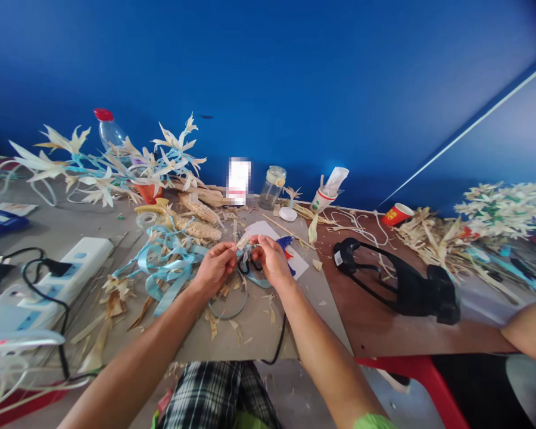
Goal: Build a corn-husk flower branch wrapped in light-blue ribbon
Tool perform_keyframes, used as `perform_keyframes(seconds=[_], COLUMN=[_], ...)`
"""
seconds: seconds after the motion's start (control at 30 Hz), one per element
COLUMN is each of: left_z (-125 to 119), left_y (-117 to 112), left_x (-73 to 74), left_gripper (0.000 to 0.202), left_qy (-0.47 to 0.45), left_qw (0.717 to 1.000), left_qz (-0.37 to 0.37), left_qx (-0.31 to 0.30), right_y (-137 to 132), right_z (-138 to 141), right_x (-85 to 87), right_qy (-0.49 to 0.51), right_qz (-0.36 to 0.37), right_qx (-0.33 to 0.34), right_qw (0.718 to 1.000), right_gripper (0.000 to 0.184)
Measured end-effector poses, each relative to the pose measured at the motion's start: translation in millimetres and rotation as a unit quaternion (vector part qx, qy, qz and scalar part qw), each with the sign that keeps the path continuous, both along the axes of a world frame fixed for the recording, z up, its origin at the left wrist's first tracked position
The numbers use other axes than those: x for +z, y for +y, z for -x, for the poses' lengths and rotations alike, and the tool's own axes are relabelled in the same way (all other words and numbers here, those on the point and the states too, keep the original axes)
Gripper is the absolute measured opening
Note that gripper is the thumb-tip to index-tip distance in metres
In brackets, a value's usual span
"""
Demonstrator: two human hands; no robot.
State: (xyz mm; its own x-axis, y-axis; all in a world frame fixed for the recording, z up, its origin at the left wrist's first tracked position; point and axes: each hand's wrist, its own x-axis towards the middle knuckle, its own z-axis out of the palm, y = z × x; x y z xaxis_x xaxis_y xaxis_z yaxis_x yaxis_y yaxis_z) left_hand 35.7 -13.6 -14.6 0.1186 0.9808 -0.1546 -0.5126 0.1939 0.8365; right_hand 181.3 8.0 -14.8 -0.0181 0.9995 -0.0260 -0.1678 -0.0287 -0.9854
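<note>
My left hand (217, 265) is closed in a pinch at a small pale piece of corn husk (243, 242) above the middle of the table. The fingers of my right hand (271, 259) pinch the other end of that piece, close to the left fingertips. Just behind the right hand lies a blue glue gun (284, 243), partly hidden, on a white sheet of paper (301, 266). Light blue ribbon (167, 271) lies in a loose heap left of my left hand. Dried corn cobs (199, 229) rest behind it.
Husk flowers on blue-wrapped stems (111, 170) stand at the back left. A power strip (67, 283) with cables lies left. Behind are a glass jar (272, 186) and a cup (324, 199). A black head strap (397, 280) and another person's arm (531, 330) are right.
</note>
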Motion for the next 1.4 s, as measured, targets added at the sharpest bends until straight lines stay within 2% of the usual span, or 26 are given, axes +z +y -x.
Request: perform_keyframes(seconds=[0.13, 0.3, 0.4, 0.6, 0.8, 0.97, 1.07, 1.13, 1.23, 1.33, 1.4], left_z=[5, 15, 22, 31, 33, 32, 31, 31, 31, 30, 30], left_y=[2, 7, 11, 16, 20, 21, 21, 20, 21, 22, 22], left_x=[2.6, 7.9, 9.1, 6.6, 3.5, 1.4, 2.1, 2.7, 2.7, 2.4, 2.4], left_gripper=[0.025, 0.024, 0.023, 0.024, 0.026, 0.025, 0.024, 0.023, 0.022, 0.020, 0.021], left_qy=[0.014, -0.001, -0.018, -0.035, -0.057, -0.059, -0.055, -0.054, -0.049, -0.057, -0.059], left_qw=[0.998, 0.995, 0.992, 0.990, 0.988, 0.989, 0.990, 0.990, 0.991, 0.992, 0.992], left_qz=[-0.020, -0.041, -0.047, -0.050, -0.035, -0.042, -0.044, -0.050, -0.040, -0.042, -0.040], left_qx=[0.050, 0.093, 0.116, 0.129, 0.136, 0.127, 0.120, 0.120, 0.117, 0.108, 0.109], right_y=[1, -10, -13, -6, 2, -1, -9, -14, -15, -10, -6], right_z=[-1, 5, 8, 0, -13, -13, -6, -1, 2, -4, -12], right_x=[-4.8, 0.7, 0.4, -6.3, -5.5, -0.3, 3.6, 5.1, 6.5, 10.0, 13.7], right_qy=[-0.128, -0.294, -0.361, -0.445, -0.479, -0.523, -0.581, -0.610, -0.610, -0.595, -0.598], right_qz=[-0.049, -0.168, -0.199, -0.210, -0.213, -0.180, -0.151, -0.157, -0.176, -0.176, -0.148], right_qx=[-0.043, 0.015, 0.039, -0.006, -0.069, -0.033, 0.018, 0.032, 0.029, -0.030, -0.079], right_qw=[0.990, 0.941, 0.910, 0.870, 0.849, 0.832, 0.799, 0.776, 0.772, 0.783, 0.784], right_gripper=[0.030, 0.019, 0.017, 0.020, 0.022, 0.023, 0.022, 0.021, 0.024, 0.025, 0.026])
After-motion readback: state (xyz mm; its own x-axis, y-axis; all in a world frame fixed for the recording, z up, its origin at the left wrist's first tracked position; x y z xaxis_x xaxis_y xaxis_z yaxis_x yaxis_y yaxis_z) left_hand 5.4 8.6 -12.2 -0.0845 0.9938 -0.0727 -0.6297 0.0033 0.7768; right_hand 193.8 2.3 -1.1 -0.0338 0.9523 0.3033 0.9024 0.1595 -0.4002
